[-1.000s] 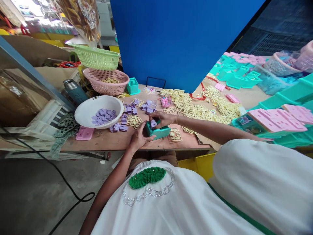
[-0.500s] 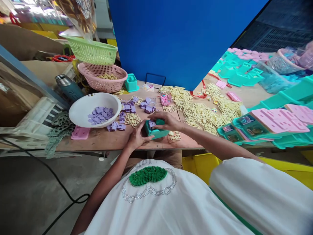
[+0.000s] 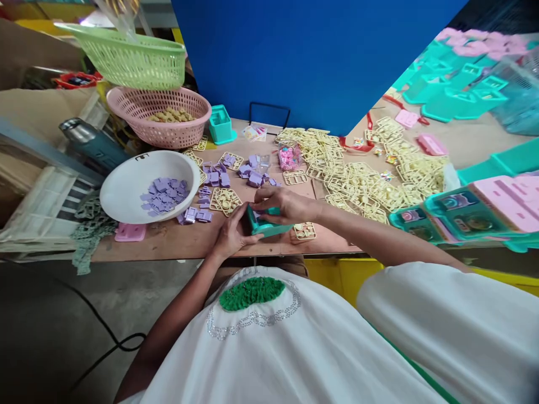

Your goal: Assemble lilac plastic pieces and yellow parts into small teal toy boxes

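You hold the teal part [image 3: 268,226] just above the table's [image 3: 177,242] near edge, left hand [image 3: 231,234] clasped round its left end, right hand [image 3: 283,205] closed over its top. Bare board runs along that edge leftward, below the white bowl [image 3: 126,193]. Yellow frames [image 3: 362,188] crowd the board rightward. Your right fingers [image 3: 264,201] hide the part's inside.

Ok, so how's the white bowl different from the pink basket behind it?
The white bowl has solid walls; the pink basket is open lattice. The white bowl holds flat purple pieces, the pink basket yellowish pieces. Both are round, open-topped and stand on the table, left of the left hand and right hand, which grip a teal part.
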`<state>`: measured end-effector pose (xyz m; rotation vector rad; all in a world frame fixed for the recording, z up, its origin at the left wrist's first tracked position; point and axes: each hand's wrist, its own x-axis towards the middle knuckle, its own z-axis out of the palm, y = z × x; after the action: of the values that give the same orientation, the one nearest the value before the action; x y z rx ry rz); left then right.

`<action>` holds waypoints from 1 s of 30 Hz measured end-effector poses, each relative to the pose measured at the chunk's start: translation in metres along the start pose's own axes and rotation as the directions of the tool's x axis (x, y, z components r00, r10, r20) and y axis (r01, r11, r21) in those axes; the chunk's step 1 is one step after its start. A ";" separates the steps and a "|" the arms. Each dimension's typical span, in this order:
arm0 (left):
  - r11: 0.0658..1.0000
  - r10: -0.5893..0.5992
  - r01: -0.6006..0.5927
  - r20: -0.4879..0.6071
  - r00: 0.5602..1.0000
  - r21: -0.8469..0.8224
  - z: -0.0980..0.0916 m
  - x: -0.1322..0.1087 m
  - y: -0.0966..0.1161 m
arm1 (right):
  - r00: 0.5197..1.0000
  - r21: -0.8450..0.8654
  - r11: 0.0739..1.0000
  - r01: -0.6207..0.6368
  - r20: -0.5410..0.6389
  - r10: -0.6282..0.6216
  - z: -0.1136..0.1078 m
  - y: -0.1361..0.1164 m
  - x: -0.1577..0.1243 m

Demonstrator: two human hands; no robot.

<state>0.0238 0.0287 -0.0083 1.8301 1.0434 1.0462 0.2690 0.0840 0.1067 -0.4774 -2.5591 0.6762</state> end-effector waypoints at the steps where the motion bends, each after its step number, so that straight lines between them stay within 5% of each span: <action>1: 1.000 -0.008 0.008 -0.001 1.000 0.001 0.000 0.000 -0.001 | 1.000 0.012 1.000 -0.003 -0.004 0.003 0.000 0.001 -0.001; 4: 1.000 -0.019 0.019 0.011 1.000 -0.011 -0.001 0.000 -0.002 | 0.989 0.137 0.986 -0.096 -0.098 0.109 0.005 0.004 -0.010; 7: 0.999 -0.028 0.030 0.034 0.999 -0.046 -0.003 0.001 -0.001 | 0.929 0.221 0.951 -0.215 -0.253 0.269 0.015 0.005 -0.021; 13: 0.989 -0.122 0.128 0.083 0.989 -0.071 -0.009 0.003 0.005 | 0.913 0.113 0.975 -0.191 -0.344 0.218 0.035 -0.006 -0.029; 21: 0.992 -0.103 0.111 0.138 0.985 -0.054 -0.014 0.008 0.012 | 0.935 0.143 0.968 -0.206 -0.263 0.238 0.025 -0.008 -0.023; 25: 0.999 -0.024 0.027 0.100 0.995 -0.027 -0.010 0.008 0.007 | 0.956 0.024 0.973 -0.231 -0.179 0.232 0.022 -0.013 -0.011; 30: 0.997 0.035 -0.037 0.040 0.999 0.062 -0.007 0.005 0.007 | 0.933 0.083 0.966 -0.245 -0.251 0.259 0.029 -0.022 -0.009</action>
<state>0.0209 0.0322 0.0023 1.9185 1.0336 1.0051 0.2574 0.0517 0.0928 -0.8309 -2.2493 0.7123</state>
